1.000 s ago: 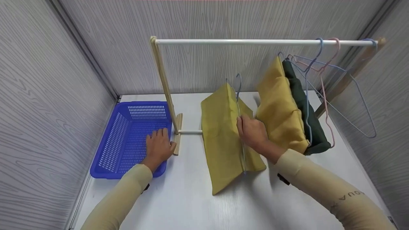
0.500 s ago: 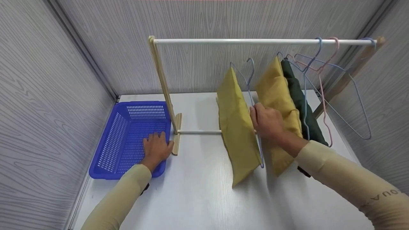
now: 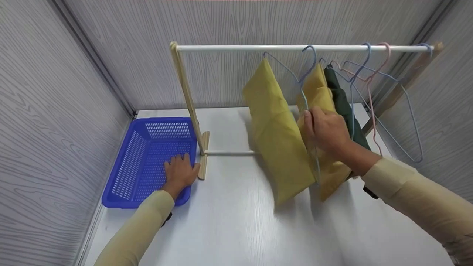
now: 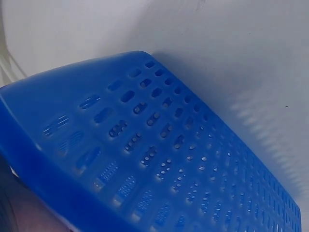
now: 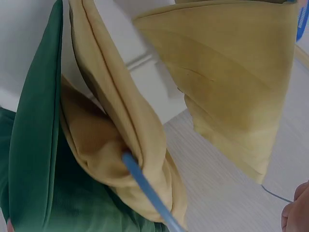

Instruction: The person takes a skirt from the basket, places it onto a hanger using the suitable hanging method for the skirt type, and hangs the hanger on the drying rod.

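In the head view my right hand (image 3: pixel 327 127) grips a blue wire hanger (image 3: pixel 302 87) with a yellow cloth (image 3: pixel 278 127) draped over it. The hanger's hook overlaps the white rail (image 3: pixel 244 48); whether it bears on the rail I cannot tell. From the right wrist, the same yellow cloth (image 5: pixel 227 82) fills the upper right, and part of the right hand (image 5: pixel 297 212) shows at the edge. My left hand (image 3: pixel 180 173) rests on the right rim of a blue basket (image 3: pixel 111 184), fingers over its inside. The left wrist view shows the perforated basket wall (image 4: pixel 159 130), with most of that hand hidden.
Right of the held hanger hang a second yellow cloth (image 3: pixel 319 96) and a dark green cloth (image 3: pixel 338 90) on hangers. A bare blue hanger (image 3: pixel 413 114) hangs at the rail's right end. The rack's wooden post (image 3: pixel 186 96) stands beside the basket.
My right hand has carried the hanger and its yellow cloth up and to the right, bringing the hook from below the rail to rail height. The left hand has barely moved.
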`<state>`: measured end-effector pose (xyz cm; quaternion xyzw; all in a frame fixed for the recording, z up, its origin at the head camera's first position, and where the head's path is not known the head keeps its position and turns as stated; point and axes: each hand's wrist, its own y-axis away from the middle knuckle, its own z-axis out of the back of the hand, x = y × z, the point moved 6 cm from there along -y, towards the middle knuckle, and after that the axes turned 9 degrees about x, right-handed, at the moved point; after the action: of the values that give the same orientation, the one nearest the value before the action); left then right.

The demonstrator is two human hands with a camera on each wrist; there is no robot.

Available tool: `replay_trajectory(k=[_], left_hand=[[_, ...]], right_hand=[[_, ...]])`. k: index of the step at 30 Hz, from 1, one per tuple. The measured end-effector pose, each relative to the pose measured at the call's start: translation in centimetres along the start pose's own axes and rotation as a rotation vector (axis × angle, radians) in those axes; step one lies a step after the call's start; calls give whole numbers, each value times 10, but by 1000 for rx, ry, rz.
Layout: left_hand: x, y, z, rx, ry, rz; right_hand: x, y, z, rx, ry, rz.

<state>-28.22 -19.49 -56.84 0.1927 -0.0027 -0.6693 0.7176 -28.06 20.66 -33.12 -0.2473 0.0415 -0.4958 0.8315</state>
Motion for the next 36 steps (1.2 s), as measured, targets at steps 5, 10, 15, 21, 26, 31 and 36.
replay_trajectory(k=[5, 10, 15, 21, 26, 31, 36], left_hand=[[1, 1, -1, 19, 15, 12], [-1, 0, 1, -5, 34, -8], [-1, -1, 1, -34, 50, -32], [-1, -2, 0, -38, 58, -38], [-1, 0, 1, -54, 77, -49], [0, 0, 2, -62, 90, -51], [1, -1, 1, -67, 83, -52]], right_hand=[[-6, -4, 18, -44, 26, 31], [-21, -6, 34, -34, 54, -19], [-45, -3, 45, -24, 85, -113], [-80, 5, 47, -3, 164, -186], [-102, 14, 46, 47, 291, -170], [-121, 26, 52, 17, 261, -187], [-142, 38, 65, -64, 274, -187]])
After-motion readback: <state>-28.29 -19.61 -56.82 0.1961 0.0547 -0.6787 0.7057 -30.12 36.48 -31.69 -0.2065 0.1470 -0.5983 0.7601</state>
